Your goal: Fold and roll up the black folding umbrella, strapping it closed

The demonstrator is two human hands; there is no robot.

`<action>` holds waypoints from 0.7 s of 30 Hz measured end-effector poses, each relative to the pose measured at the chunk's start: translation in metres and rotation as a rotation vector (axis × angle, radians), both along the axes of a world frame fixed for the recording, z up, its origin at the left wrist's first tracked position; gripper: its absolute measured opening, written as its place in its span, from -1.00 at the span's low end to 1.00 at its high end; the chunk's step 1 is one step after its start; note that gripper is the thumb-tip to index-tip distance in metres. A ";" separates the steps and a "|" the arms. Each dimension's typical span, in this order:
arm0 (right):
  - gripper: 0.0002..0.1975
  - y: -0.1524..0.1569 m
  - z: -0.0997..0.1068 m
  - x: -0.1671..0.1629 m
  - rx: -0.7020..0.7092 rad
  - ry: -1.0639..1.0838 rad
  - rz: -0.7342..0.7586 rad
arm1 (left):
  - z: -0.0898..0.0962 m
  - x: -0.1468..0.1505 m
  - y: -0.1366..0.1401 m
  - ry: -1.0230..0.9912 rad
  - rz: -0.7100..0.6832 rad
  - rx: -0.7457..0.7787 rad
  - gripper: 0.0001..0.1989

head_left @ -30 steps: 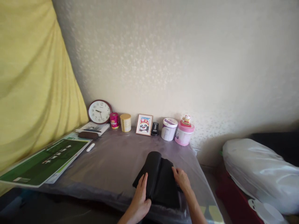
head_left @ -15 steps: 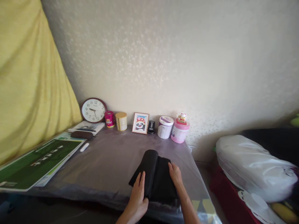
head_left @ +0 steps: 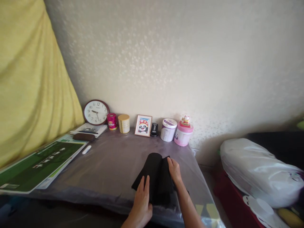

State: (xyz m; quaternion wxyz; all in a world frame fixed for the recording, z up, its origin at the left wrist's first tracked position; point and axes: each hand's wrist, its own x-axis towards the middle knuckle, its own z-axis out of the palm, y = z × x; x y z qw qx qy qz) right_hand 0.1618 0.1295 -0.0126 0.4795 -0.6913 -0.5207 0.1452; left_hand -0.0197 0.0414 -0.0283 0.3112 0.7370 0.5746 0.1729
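A folded black cloth [head_left: 152, 171] lies near the table's front edge, with a crease running down its middle. At its lower left, my left hand [head_left: 142, 201] grips the cloth, its fingers extended along the surface and its thumb near the front edge. My right hand [head_left: 174, 169] pinches the upper right edge of the cloth and holds that side raised and folded inward. The fingertips of the right hand are partly hidden by the fabric.
Along the wall stand a clock [head_left: 96, 112], a pink can [head_left: 112, 122], a yellow tin [head_left: 123, 123], a framed panda picture [head_left: 143, 125] and two tubs. Green boards [head_left: 47, 164] lie at left on the plastic-covered table [head_left: 106, 164]. A white bag [head_left: 258, 171] sits at right.
My right hand has moved up and left, bringing the cloth's right side inward so it looks narrower. The left hand stays at nearly the same place.
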 end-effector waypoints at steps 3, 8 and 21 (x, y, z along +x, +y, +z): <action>-0.55 0.010 0.005 -0.019 0.007 0.004 0.024 | -0.002 0.001 0.001 0.006 0.016 0.003 0.01; -0.68 0.026 0.002 -0.047 -0.091 -0.034 0.024 | -0.011 0.002 0.003 -0.032 0.016 0.021 0.02; -0.67 0.025 0.003 -0.074 -0.314 -0.153 0.138 | -0.005 -0.008 0.000 0.041 -0.027 0.027 -0.16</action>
